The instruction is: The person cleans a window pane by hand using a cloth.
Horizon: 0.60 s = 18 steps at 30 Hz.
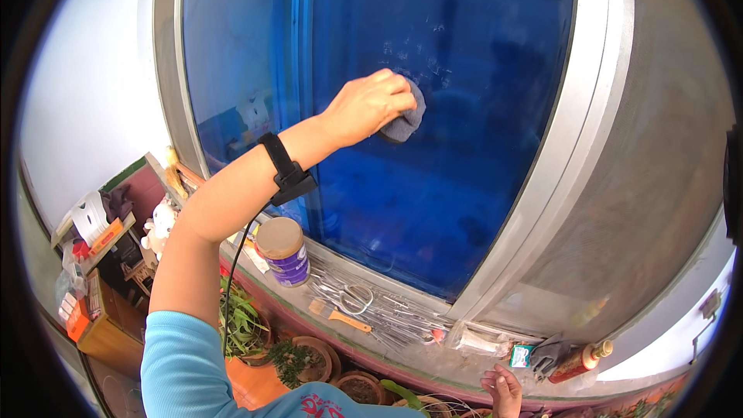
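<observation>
My left hand (371, 105) grips a bunched dark grey cloth (406, 119) and presses it against a blue-tinted window pane (418, 197). Whitish marks show on the glass just above the cloth. A black band with a small device and a cable is strapped round my left forearm. Low at the right, my right hand (504, 389) is held with nothing visible in it, its fingers loosely bent, beside the window sill. Nearest to it on the sill are a small green and white box (520, 355), a dark crumpled cloth (548, 355) and a red bottle with a gold cap (580, 361).
The sill holds a purple tin (284, 255), scissors (355, 299), a wooden-handled brush (348, 319), many thin metal rods (400, 316) and a clear plastic packet (479, 341). Potted plants (296, 360) stand below. A wooden cabinet (113, 319) and a plush toy (161, 226) are at the left.
</observation>
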{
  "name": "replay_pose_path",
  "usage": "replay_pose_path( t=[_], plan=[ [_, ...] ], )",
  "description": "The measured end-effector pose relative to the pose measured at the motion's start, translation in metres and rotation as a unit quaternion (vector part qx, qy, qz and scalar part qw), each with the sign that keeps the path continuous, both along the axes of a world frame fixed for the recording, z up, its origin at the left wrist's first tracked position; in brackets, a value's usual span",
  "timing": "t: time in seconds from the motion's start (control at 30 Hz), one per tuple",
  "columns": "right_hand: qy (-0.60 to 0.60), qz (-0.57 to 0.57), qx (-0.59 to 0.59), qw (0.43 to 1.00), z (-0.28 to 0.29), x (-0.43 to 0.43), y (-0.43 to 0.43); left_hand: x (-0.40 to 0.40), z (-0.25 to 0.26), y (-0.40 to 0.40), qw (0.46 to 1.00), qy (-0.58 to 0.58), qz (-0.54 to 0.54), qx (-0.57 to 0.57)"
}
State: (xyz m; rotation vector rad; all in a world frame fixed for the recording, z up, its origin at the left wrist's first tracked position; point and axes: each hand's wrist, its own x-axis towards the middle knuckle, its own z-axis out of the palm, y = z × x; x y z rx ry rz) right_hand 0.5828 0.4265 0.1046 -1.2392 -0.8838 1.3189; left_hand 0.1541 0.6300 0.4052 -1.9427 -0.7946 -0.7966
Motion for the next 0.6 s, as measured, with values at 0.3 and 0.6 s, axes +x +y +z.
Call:
replay_pose_path(
  t=[0.3, 0.6],
  plan=[
    [0.031, -0.018, 0.016, 0.999, 0.015, -0.011, -0.017, -0.004, 0.051, 0.008, 0.991, -0.124, -0.026, 0.050],
    [0.000, -0.020, -0.041, 0.999, 0.008, -0.010, -0.005, -0.014, 0.077, 0.011, 0.988, -0.123, -0.012, 0.087]
  ],
)
